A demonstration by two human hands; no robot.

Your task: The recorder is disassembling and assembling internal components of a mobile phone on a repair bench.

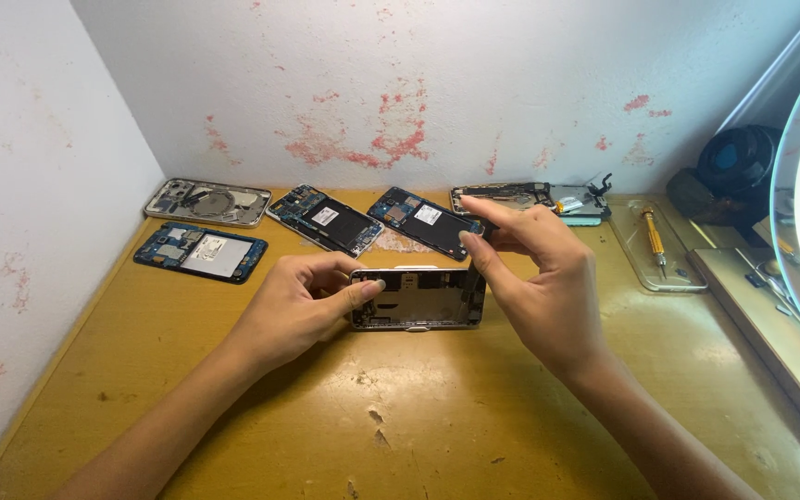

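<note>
Step in hand: you are steadying a stripped phone frame at the centre of the frame and, as it looks, working at its upper right corner.
Left hand: you are gripping the frame's left end, thumb lying along the near edge and fingers curled over the far edge, closed on it.
Right hand: you are pinching thumb and forefinger together just above the frame's right end; whether a small part is sitting between them cannot be told.
Phone frame: it is resting on the yellow worktop, long side toward you, open side up.
Around it: four opened phones are lying in a row near the wall, among them a dark board-side one just behind your right hand, and a blue one is lying at middle left.
Tool: a yellow-handled screwdriver is lying in a clear tray at the right.
Next move calls for: probably a steady left-hand hold while the pinch is working finely at that corner.
</note>
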